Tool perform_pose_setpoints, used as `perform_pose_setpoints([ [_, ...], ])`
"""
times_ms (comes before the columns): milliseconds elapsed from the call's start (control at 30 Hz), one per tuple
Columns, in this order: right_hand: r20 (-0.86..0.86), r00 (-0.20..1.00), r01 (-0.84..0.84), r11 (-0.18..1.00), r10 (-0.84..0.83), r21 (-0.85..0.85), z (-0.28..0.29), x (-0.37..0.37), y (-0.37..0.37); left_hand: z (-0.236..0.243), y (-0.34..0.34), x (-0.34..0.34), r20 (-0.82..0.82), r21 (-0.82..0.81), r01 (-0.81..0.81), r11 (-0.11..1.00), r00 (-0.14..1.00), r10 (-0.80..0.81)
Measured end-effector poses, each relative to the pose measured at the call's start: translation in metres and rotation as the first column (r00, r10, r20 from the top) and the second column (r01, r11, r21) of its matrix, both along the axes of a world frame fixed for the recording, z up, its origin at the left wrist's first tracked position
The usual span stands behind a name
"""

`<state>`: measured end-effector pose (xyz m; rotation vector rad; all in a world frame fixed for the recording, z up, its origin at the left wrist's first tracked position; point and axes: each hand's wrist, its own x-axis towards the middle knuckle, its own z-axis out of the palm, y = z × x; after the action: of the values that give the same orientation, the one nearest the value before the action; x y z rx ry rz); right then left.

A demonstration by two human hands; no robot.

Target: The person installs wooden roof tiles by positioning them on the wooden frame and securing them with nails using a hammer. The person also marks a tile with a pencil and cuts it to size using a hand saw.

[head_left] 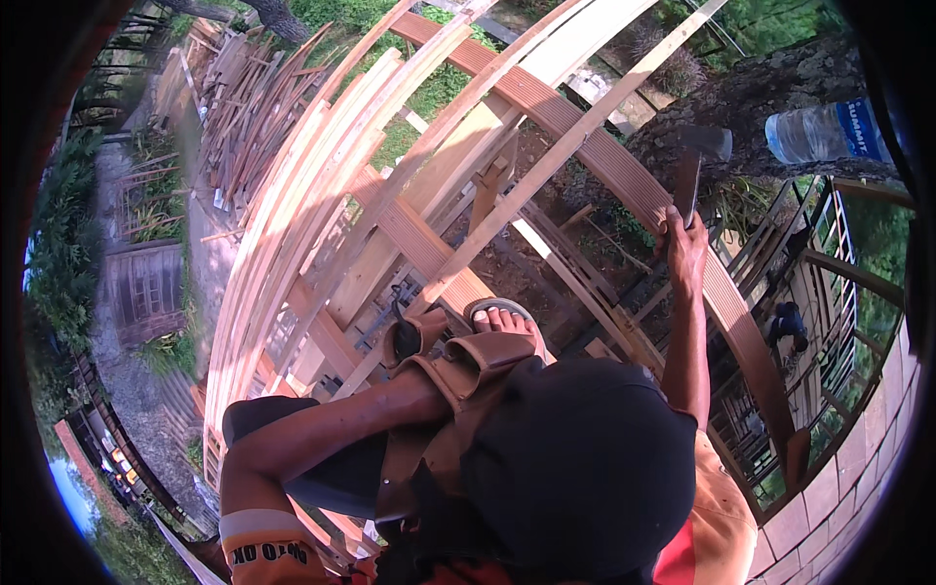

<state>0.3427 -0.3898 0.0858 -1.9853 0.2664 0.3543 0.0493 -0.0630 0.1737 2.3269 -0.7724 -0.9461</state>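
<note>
My right hand (682, 234) grips the handle of a hammer-like tool (694, 175), its wide dark head up near the tree trunk, beside a reddish grooved plank (624, 185). My left forearm (341, 429) bends across to a brown leather tool pouch (468, 370) at my waist; that hand's fingers are hidden there. A sandalled foot (497, 320) rests on a reddish board under long pale battens (292, 244). A dark rounded cap (575, 458) covers much of the lower middle.
A clear water bottle (819, 136) lies by the thick tree trunk (770, 83). Gaps between timbers drop to dirt below. At right, a person in dark clothes (790, 322) is lower down among framing. A heap of loose wood (244, 117) lies upper left; roof tiles (829, 487) edge the lower right.
</note>
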Motion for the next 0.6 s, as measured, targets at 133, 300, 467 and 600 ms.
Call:
perform_pose_setpoints([
  [133,0.039,0.998,-0.042,0.985,0.049,-0.167,-0.02,0.01,-0.028,0.018,-0.01,0.018,-0.074,0.003,0.105,0.994,0.992,-0.105],
  [300,-0.048,0.998,-0.054,0.991,0.048,-0.122,-0.013,0.01,-0.016,0.068,-0.01,0.051,-0.34,-0.034,0.216,0.976,0.916,-0.214],
  [467,-0.067,0.998,-0.013,0.988,0.003,-0.156,-0.019,0.014,-0.024,0.123,0.041,0.094,-0.554,-0.183,-0.201,0.962,0.829,0.068],
  [600,-0.084,0.996,-0.019,0.995,0.011,-0.096,-0.002,0.016,-0.012,0.116,0.084,0.116,-0.54,-0.345,-0.599,0.723,0.756,0.369],
])
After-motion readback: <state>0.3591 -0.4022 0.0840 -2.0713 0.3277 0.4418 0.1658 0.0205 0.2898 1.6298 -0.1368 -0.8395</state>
